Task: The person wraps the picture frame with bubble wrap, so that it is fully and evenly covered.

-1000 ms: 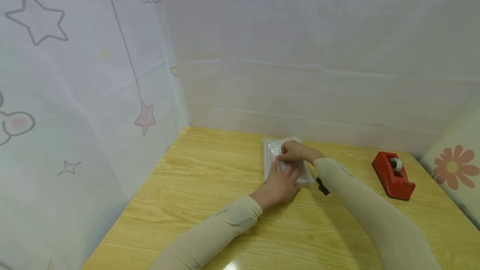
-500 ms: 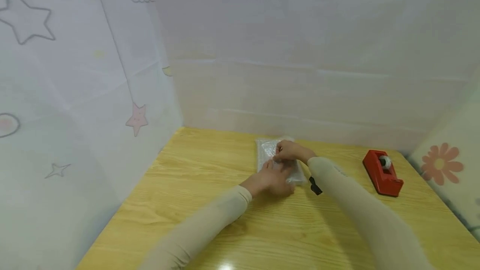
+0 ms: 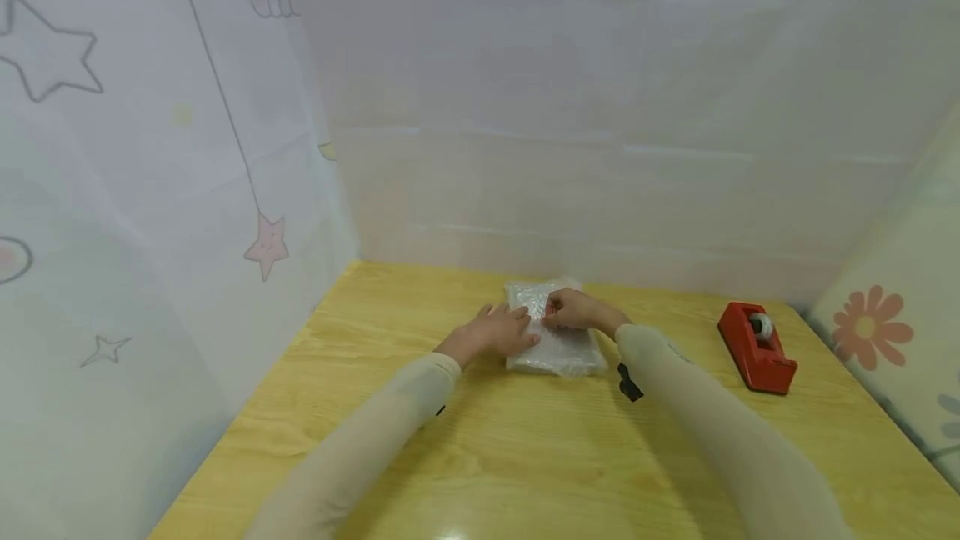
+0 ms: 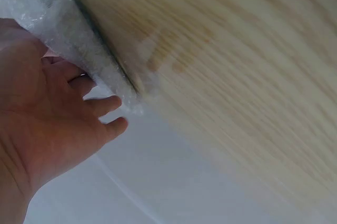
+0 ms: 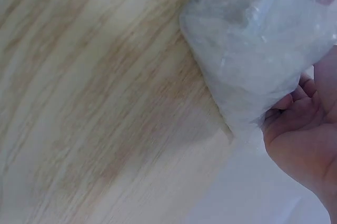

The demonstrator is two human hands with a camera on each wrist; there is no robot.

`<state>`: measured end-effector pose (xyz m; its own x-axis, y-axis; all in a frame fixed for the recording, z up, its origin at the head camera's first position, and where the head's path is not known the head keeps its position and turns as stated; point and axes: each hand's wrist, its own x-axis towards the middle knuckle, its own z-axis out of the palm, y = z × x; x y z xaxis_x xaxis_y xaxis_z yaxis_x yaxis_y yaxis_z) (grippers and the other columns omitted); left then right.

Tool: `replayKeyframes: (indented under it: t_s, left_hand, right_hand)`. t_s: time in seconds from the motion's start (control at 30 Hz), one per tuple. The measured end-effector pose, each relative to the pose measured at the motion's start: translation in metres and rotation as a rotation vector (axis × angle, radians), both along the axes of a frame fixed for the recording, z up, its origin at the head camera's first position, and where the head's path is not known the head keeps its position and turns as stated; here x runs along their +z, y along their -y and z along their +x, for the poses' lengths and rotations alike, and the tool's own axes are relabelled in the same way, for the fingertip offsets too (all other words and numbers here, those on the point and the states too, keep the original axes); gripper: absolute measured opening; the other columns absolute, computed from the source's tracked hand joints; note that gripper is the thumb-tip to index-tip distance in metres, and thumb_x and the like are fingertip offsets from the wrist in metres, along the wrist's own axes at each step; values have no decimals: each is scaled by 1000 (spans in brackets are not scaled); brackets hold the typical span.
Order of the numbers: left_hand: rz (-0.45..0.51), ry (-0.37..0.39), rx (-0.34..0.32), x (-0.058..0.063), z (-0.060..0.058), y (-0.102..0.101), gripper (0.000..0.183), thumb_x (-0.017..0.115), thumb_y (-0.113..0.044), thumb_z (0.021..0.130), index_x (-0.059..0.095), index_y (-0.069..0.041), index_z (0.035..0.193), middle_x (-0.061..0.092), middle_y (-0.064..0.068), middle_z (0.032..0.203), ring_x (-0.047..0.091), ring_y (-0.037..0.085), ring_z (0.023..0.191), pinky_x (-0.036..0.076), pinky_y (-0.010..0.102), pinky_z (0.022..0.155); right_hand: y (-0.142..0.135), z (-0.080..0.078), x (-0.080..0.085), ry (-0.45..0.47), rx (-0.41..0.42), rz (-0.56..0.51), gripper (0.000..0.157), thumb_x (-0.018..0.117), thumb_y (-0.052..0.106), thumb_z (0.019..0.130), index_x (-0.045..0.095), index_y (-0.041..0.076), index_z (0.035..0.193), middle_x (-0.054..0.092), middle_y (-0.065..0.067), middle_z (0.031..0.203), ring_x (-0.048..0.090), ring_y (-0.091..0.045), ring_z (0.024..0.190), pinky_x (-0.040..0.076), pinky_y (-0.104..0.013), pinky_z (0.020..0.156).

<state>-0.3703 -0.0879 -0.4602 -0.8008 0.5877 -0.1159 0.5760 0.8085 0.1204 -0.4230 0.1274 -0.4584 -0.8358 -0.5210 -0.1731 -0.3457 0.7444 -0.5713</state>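
Note:
A flat package in clear bubble wrap [image 3: 558, 352] lies on the wooden table, near its back edge. My left hand [image 3: 501, 332] is at the package's left side, its fingers spread and loosely bent, fingertips over the wrap. In the left wrist view the palm faces the wrapped edge. My right hand [image 3: 573, 309] is over the upper right part of the package, fingers curled, with thumb and forefinger pinching at the wrap's surface. The right wrist view shows the curled fingers [image 5: 300, 95] right beside the bubble wrap [image 5: 247, 50], their tips partly hidden by it.
A red tape dispenser [image 3: 757, 348] with a roll of clear tape [image 3: 762, 326] stands at the right of the wooden table [image 3: 480, 457]. Pale printed sheets [image 3: 480, 107] hang as walls behind and at both sides. A black strap [image 3: 630, 383] hangs at the right wrist.
My left hand has slid left off the middle of the package to its left side, uncovering the wrap's front part. The right hand stays over the package. The head view has shifted slightly.

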Motion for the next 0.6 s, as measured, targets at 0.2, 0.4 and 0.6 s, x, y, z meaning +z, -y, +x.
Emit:
replayKeyframes:
  t_s: [0.2, 0.4, 0.6]
  left_hand:
    - [-62, 11, 2, -1, 4, 1, 68, 31, -60, 107, 38, -17, 159, 27, 0, 166, 23, 35, 150, 13, 60, 117]
    - [-5, 63, 87, -2, -5, 1, 72, 32, -63, 105, 32, -18, 161, 18, -2, 168, 24, 40, 148, 12, 63, 116]
    - [99, 158, 102, -19, -11, 19, 72, 36, -61, 105, 34, -15, 160, 18, 3, 168, 22, 45, 148, 13, 64, 115]
  right_hand:
    - [5, 4, 4, 9, -67, 32, 15, 65, 14, 100, 67, 0, 97, 64, -13, 84, 53, -16, 65, 44, -32, 58]
    - [13, 3, 11, -124, -42, 85, 9, 66, 12, 98, 64, 4, 93, 62, -6, 83, 55, -18, 71, 46, -32, 63]
    - [5, 27, 19, -87, 87, -66, 15, 63, 14, 102, 64, 1, 109, 67, -15, 101, 66, -27, 88, 54, -43, 78]
